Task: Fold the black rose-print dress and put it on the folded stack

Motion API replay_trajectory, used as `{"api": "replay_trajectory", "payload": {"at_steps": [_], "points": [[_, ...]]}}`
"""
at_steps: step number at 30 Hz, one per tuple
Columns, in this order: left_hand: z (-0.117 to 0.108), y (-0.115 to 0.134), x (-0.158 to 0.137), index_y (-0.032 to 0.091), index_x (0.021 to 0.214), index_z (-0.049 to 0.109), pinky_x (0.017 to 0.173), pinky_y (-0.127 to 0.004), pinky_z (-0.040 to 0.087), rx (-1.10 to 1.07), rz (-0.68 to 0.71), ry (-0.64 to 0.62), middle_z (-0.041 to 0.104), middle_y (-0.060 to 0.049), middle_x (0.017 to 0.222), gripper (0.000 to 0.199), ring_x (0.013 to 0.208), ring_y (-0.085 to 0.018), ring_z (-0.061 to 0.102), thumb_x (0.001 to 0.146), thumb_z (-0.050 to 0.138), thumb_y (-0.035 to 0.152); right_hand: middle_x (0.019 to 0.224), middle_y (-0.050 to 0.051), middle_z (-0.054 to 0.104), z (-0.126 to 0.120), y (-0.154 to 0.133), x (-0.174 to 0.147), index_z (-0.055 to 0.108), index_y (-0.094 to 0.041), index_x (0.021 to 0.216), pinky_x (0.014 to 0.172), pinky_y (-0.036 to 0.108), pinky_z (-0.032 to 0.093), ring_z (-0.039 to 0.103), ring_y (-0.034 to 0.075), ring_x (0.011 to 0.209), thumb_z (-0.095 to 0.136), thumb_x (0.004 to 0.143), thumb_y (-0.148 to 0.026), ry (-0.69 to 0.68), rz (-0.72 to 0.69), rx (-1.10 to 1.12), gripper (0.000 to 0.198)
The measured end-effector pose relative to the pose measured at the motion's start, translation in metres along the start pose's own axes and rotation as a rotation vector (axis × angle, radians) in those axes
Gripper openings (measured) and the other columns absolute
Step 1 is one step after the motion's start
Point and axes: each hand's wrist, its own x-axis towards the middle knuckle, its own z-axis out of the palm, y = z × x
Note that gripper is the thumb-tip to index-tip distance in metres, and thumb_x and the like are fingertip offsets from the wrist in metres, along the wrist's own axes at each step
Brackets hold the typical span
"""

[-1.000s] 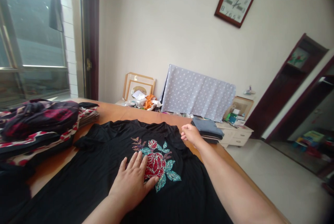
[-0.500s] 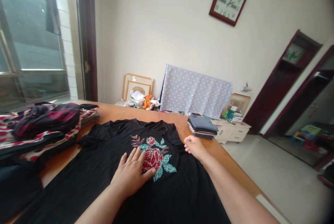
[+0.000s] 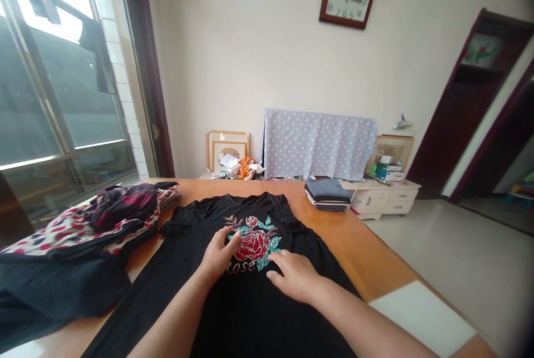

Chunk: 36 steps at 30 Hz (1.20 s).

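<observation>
A black shirt [image 3: 250,319] lies spread flat over the wooden table, its collar toward the far side. On its front is a red rose design [image 3: 252,244] with teal leaves and lettering beneath, partly covered by my hands. My left hand [image 3: 219,252] is at the left edge of the rose, fingers extended, thumb apart, holding nothing. At the rose's lower right is my right hand [image 3: 294,274], its thumb and fingers apart with nothing between them. Whether either palm presses on the cloth I cannot tell.
Heaped clothes [image 3: 125,207] lie on the table's left side, with dark cloth [image 3: 58,285] nearer me. A folded stack of clothes [image 3: 328,194] sits at the far right. A white sheet [image 3: 425,313] lies by the right edge of the wooden table [image 3: 337,241].
My right hand has moved from the shirt's right sleeve inward to the rose, and its fingers have opened. My left hand has shifted slightly off the rose. The camera view has tilted.
</observation>
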Motion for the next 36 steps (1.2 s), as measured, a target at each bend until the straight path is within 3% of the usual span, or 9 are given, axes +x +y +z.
{"api": "replay_trajectory", "payload": {"at_steps": [2,6,10,14,19,22,25,32,36], "points": [[-0.008,0.006,0.0,0.018,0.121,0.067,0.086,-0.037,0.055,-0.202,-0.125,-0.005,0.072,-0.011,0.112,0.069,0.102,-0.028,0.069,0.076,0.061,0.071,0.119,0.007,0.067,-0.001,0.001,-0.001,0.061,-0.031,0.13,0.09,0.035,0.044,0.065,0.026,0.107,0.051,0.09,-0.051,0.003,0.001,0.004,0.046],[-0.022,0.016,0.001,0.019,0.122,0.065,0.058,-0.029,0.055,-0.414,-0.337,-0.057,0.073,-0.01,0.1,0.074,0.07,-0.02,0.07,0.072,0.066,0.073,0.119,0.009,0.066,0.001,0.0,-0.005,0.061,-0.03,0.131,0.091,0.037,0.045,0.065,0.028,0.108,0.051,0.09,-0.05,0.028,0.011,0.022,0.047],[-0.028,0.021,0.007,0.015,0.116,0.067,0.053,-0.028,0.054,-0.379,-0.386,-0.104,0.074,-0.011,0.094,0.072,0.066,-0.019,0.069,0.067,0.075,0.067,0.117,0.01,0.067,-0.001,0.009,-0.007,0.065,-0.027,0.127,0.088,0.037,0.047,0.066,0.028,0.104,0.058,0.085,-0.048,0.027,-0.026,0.106,0.047],[-0.03,0.022,0.02,0.012,0.104,0.071,0.055,-0.03,0.054,-0.267,-0.377,-0.208,0.073,-0.01,0.082,0.068,0.066,-0.022,0.069,0.063,0.077,0.067,0.093,0.004,0.074,-0.013,0.04,-0.001,0.068,-0.024,0.122,0.071,0.026,0.048,0.068,0.019,0.08,0.061,0.085,-0.039,-0.08,-0.048,0.372,0.041],[-0.021,0.023,0.054,0.012,0.087,0.072,0.056,-0.029,0.049,-0.122,-0.291,-0.088,0.071,-0.008,0.074,0.058,0.068,-0.022,0.066,0.061,0.076,0.063,0.104,0.005,0.075,-0.026,0.093,0.018,0.072,-0.021,0.11,0.079,0.026,0.047,0.068,0.019,0.093,0.054,0.087,-0.026,0.254,0.117,0.375,0.03],[-0.006,0.029,0.08,0.013,0.089,0.071,0.06,-0.029,0.049,-0.172,-0.28,0.029,0.073,-0.011,0.084,0.048,0.076,-0.023,0.068,0.065,0.073,0.054,0.117,0.007,0.071,-0.022,0.117,0.024,0.07,-0.021,0.115,0.091,0.028,0.045,0.063,0.02,0.109,0.049,0.089,-0.022,0.408,0.191,0.299,0.034],[0.018,0.039,0.105,0.014,0.095,0.068,0.06,-0.028,0.049,-0.219,-0.285,0.076,0.074,-0.011,0.091,0.044,0.079,-0.022,0.069,0.07,0.066,0.05,0.121,0.008,0.069,-0.014,0.128,0.024,0.068,-0.022,0.121,0.1,0.031,0.041,0.057,0.021,0.116,0.047,0.089,-0.02,0.439,0.223,0.203,0.038],[0.092,0.055,0.152,0.014,0.093,0.068,0.061,-0.028,0.05,-0.179,-0.196,-0.004,0.074,-0.012,0.09,0.035,0.079,-0.022,0.07,0.075,0.064,0.044,0.152,0.004,0.048,-0.01,0.127,0.022,0.051,-0.025,0.145,0.117,0.043,0.023,0.028,0.025,0.145,0.04,0.096,-0.03,0.294,0.155,0.1,0.05],[0.134,0.058,0.178,0.013,0.086,0.069,0.059,-0.027,0.048,-0.095,-0.099,-0.058,0.072,-0.01,0.08,0.031,0.071,-0.02,0.067,0.076,0.063,0.042,0.153,0.004,0.046,-0.013,0.127,0.02,0.049,-0.026,0.146,0.12,0.054,0.011,0.02,0.031,0.149,0.039,0.098,-0.044,0.143,0.143,0.133,0.052]]}}
